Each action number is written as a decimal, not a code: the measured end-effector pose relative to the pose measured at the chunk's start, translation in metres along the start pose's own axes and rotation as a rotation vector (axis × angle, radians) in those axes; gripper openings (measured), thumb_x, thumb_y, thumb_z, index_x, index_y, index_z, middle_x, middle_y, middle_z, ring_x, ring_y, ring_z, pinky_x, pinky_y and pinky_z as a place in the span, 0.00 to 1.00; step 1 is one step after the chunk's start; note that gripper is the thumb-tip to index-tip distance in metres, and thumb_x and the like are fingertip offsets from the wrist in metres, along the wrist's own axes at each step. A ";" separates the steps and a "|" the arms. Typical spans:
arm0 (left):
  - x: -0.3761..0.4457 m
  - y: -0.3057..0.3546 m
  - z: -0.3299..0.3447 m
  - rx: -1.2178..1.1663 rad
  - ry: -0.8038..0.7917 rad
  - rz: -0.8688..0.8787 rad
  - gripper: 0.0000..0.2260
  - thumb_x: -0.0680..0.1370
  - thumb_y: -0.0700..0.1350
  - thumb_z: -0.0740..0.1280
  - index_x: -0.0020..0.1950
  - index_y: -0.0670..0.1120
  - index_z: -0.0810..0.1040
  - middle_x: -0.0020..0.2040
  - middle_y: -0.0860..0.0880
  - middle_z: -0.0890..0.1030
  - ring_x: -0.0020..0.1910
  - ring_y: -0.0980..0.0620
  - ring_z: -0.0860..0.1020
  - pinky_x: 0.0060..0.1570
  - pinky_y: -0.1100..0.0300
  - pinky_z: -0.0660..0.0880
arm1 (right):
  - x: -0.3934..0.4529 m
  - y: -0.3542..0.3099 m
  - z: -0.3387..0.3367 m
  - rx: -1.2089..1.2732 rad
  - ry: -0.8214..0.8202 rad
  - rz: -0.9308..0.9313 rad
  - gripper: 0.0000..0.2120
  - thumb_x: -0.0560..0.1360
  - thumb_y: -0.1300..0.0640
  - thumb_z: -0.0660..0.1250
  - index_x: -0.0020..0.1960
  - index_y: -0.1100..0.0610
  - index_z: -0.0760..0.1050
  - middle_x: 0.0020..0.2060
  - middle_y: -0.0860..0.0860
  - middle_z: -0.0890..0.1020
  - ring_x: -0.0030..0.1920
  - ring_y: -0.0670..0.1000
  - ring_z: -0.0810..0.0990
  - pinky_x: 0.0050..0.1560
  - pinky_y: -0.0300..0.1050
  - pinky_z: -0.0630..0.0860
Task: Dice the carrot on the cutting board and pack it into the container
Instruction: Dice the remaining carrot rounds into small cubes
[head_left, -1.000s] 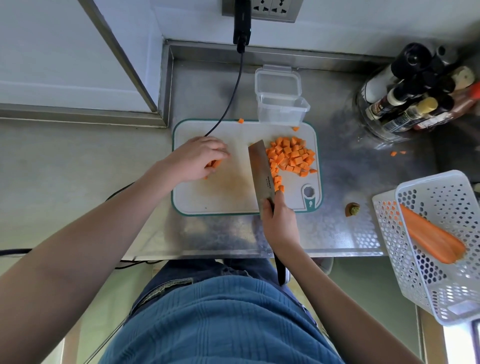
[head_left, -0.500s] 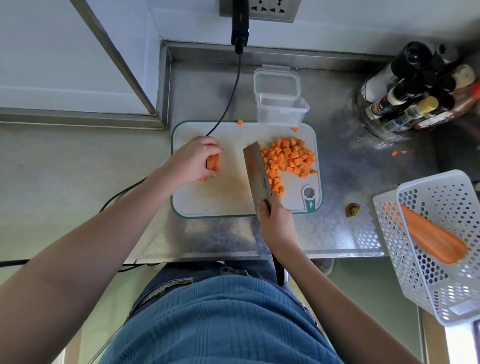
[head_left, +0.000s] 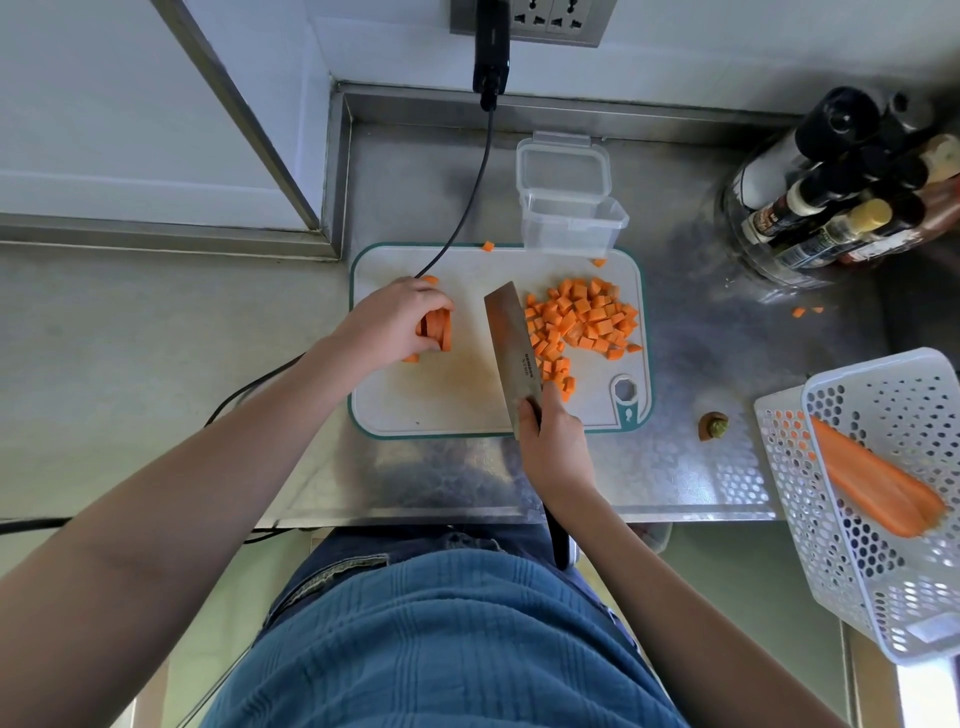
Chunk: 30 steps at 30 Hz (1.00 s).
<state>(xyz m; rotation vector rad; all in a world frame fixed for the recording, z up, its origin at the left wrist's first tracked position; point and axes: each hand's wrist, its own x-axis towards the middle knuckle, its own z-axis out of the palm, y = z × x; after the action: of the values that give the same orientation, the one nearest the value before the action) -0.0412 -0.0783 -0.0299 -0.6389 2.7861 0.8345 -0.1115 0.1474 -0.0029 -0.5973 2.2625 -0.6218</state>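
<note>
Carrot sticks (head_left: 435, 329) lie bundled on the left part of the white cutting board (head_left: 441, 400), where the left hand (head_left: 390, 323) curls its fingers over them and grips them. Nearer the board's front edge, the right hand (head_left: 553, 441) is wrapped round the handle of a cleaver (head_left: 511, 349), whose blade lies between the sticks and a heap of diced carrot (head_left: 579, 322) on the board's right side. A carrot stub (head_left: 712, 426) sits on the steel counter (head_left: 675, 467) right of the board, near a white perforated basket (head_left: 883, 499) holding a whole carrot (head_left: 872, 480). Farther back, the clear open container (head_left: 571, 224) stands touching the board's far edge, a stray cube (head_left: 488, 246) just left of it. A black cable (head_left: 470, 205) runs from the wall socket (head_left: 535, 21) across the board's far left corner. Sauce bottles (head_left: 841, 192) crowd the far right.
</note>
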 end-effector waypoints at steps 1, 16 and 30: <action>0.000 0.001 -0.001 0.009 -0.012 0.007 0.25 0.68 0.45 0.76 0.64 0.48 0.75 0.64 0.46 0.74 0.65 0.46 0.69 0.59 0.51 0.70 | 0.000 0.000 0.000 -0.002 -0.001 0.000 0.06 0.82 0.52 0.53 0.50 0.55 0.61 0.40 0.53 0.76 0.38 0.59 0.77 0.35 0.52 0.75; 0.007 0.003 -0.010 0.160 -0.075 0.153 0.17 0.71 0.43 0.73 0.59 0.46 0.78 0.55 0.48 0.77 0.57 0.46 0.72 0.52 0.50 0.73 | 0.002 0.000 0.002 0.009 -0.010 0.004 0.05 0.82 0.54 0.54 0.48 0.54 0.60 0.39 0.54 0.76 0.34 0.56 0.75 0.29 0.44 0.66; -0.052 0.034 0.059 -0.155 0.278 0.209 0.19 0.67 0.39 0.76 0.56 0.41 0.80 0.54 0.44 0.80 0.51 0.47 0.80 0.52 0.53 0.78 | -0.006 0.000 0.006 -0.048 0.001 0.061 0.09 0.82 0.52 0.52 0.59 0.56 0.62 0.40 0.58 0.78 0.39 0.59 0.77 0.36 0.50 0.73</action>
<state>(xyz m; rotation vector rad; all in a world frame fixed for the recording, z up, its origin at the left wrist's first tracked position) -0.0077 -0.0010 -0.0482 -0.5283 3.1021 1.0878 -0.1035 0.1491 -0.0036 -0.5489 2.2932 -0.5385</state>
